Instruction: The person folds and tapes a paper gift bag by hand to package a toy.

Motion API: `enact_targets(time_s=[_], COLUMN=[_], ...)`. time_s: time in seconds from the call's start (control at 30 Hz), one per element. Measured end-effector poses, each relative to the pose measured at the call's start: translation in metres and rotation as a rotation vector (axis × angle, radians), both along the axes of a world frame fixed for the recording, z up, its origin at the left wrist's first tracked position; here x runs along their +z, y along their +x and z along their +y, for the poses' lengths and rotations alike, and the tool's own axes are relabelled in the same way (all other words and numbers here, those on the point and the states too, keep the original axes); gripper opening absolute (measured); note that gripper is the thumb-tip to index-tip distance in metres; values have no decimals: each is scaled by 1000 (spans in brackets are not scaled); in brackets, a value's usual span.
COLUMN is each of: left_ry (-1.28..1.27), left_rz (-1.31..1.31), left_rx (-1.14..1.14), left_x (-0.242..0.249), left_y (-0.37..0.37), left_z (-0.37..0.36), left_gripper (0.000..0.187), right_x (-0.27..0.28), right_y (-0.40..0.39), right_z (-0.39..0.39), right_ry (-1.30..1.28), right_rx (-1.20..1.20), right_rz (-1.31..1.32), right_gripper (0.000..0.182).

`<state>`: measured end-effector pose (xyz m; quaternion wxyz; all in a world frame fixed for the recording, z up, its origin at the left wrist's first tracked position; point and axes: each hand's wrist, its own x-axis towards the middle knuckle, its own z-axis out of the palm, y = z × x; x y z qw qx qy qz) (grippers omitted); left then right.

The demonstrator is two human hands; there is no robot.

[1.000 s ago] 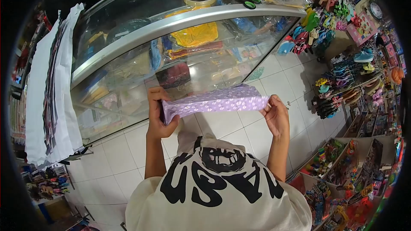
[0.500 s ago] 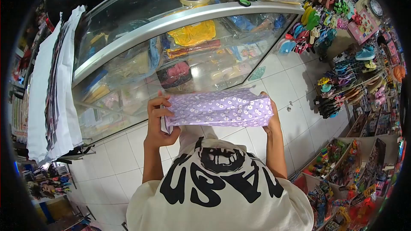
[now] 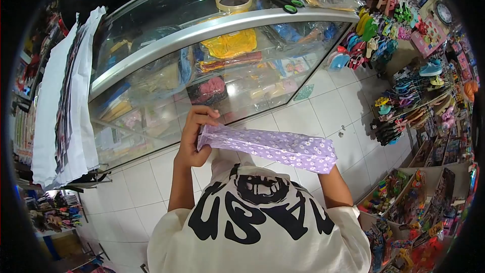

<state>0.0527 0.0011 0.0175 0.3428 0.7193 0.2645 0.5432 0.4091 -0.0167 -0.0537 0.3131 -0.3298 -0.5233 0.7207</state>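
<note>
A long parcel in purple floral paper (image 3: 273, 145) is held in front of my chest, its right end lower than its left. My left hand (image 3: 196, 136) grips the left end, with the thumb below and the fingers curled above. At the right end, my right hand is hidden behind the parcel; only the wrist and forearm (image 3: 334, 187) show, so its fingers cannot be made out.
A glass display case (image 3: 166, 45) stands ahead, with a tape roll (image 3: 233, 2) and green-handled scissors (image 3: 290, 8) on top. White paper sheets (image 3: 81, 101) hang at left. Racks of slippers (image 3: 369, 35) and toy shelves (image 3: 389, 192) line the right.
The parcel's right end has dropped and shifted right, and the parcel looks narrower. My right hand has gone from beside that end to behind it. My left hand has moved slightly right.
</note>
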Motion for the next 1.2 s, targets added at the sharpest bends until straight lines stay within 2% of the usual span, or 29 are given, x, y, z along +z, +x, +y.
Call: enact_targets(time_s=[0.13, 0.23, 0.4, 0.5, 0.53, 0.63, 0.73, 0.83, 0.87, 0.97, 1.07, 1.2], left_ry=[-49, -118, -6, 45, 52, -31, -96, -268, -266, -313, -336, -441], left_rz=[-67, -110, 99, 165, 165, -52, -82, -84, -39, -1, -13, -78], left_rx=[-66, -154, -198, -195, -187, -191, -190, -220, -163, -179, -272, -206], left_x=[6, 10, 21, 23, 24, 19, 27, 16, 16, 17, 23, 24], left_y=[1, 7, 10, 11, 11, 19, 22, 27, 30, 28, 33, 43], left_z=[4, 3, 9, 9, 9, 6, 8, 6, 5, 4, 0, -6], left_gripper=[48, 46, 47, 46, 46, 53, 63, 68, 69, 69, 70, 68], right_x=[20, 50, 106, 115, 115, 109, 98, 85, 81, 72, 68, 67], right_y=[-8, -18, -61, -91, -96, -111, -131, -152, -159, -169, -173, -169], right_z=[8, 8, 6, 5, 5, 3, 5, 11, 12, 13, 12, 9], right_ry=[88, 247, 647, 789, 807, 807, 805, 804, 802, 785, 778, 764], right_rx=[7, -20, -53, -16, -10, -54, -135, -213, -234, -271, -297, -305], right_rz=[-129, -323, -505, -537, -545, -538, -528, -523, -524, -521, -523, -512], right_gripper=[50, 50, 49, 49, 49, 49, 48, 48, 48, 47, 47, 46])
